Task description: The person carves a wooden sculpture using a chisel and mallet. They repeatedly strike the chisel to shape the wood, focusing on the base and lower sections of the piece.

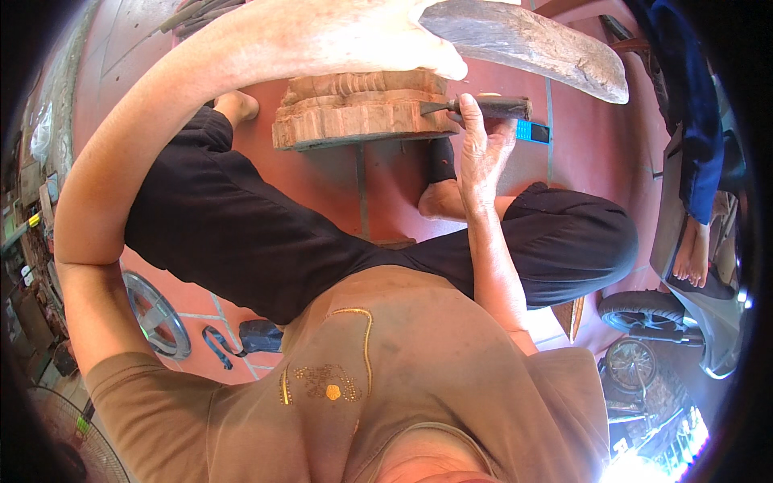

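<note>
My left hand reaches across the top of the view, closed round a heavy, weathered wooden mallet that extends to the right. Part of its grip is cut off or washed out by glare. Below the mallet, my right hand holds a chisel by its dark handle, thumb lying along it. The blade points left, its tip at the right end of a carved wooden block. Stepped, fluted edges run along the block, which sits between my feet. My left forearm passes over the block's far side.
On the tiled floor, a blue phone lies just right of the chisel. At the right are another person's bare feet and a motorbike wheel. A spoked wheel stands left, above a fan. Wood sticks lie far left.
</note>
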Available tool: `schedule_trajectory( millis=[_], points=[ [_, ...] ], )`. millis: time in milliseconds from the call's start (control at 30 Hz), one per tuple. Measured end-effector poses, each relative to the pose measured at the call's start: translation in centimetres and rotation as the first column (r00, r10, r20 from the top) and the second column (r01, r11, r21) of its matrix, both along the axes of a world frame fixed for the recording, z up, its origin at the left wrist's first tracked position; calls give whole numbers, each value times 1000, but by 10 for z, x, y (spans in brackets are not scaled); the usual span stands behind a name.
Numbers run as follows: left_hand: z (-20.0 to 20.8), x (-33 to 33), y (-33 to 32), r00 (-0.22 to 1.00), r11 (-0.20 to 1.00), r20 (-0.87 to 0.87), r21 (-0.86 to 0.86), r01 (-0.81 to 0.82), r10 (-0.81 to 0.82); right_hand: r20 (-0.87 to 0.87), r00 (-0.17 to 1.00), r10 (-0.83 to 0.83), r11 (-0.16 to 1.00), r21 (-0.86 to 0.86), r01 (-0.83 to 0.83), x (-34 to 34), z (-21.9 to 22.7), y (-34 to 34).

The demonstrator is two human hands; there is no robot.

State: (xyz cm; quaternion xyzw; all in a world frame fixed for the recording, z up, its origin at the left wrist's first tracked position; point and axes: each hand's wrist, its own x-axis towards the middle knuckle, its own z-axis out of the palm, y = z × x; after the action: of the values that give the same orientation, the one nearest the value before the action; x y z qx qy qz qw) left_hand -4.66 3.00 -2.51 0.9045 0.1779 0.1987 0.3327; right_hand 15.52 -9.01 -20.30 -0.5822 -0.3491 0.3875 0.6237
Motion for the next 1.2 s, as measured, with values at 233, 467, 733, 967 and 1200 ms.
schedule_trajectory(
  millis=[233,467,733,967,1200],
  points=[
    [9,12,0,985,991,-166,-111,-72,53,-34,999,4,999,-41,-6,-3,3,-1],
    [-14,12,9,999,996,-46,-93,-7,3,52,998,19,999,-31,-17,-2,-2,2],
    [23,22,-12,1000,996,-27,86,17,-15,127,992,24,999,-51,-18,1,2,2],
    [4,35,25,887,973,-419,-199,117,-192,102,995,20,1000,1,-20,1,-3,4],
    [10,30,7,995,950,-84,302,75,-52,135,990,44,998,-38,-39,-1,1,5]
  ],
)
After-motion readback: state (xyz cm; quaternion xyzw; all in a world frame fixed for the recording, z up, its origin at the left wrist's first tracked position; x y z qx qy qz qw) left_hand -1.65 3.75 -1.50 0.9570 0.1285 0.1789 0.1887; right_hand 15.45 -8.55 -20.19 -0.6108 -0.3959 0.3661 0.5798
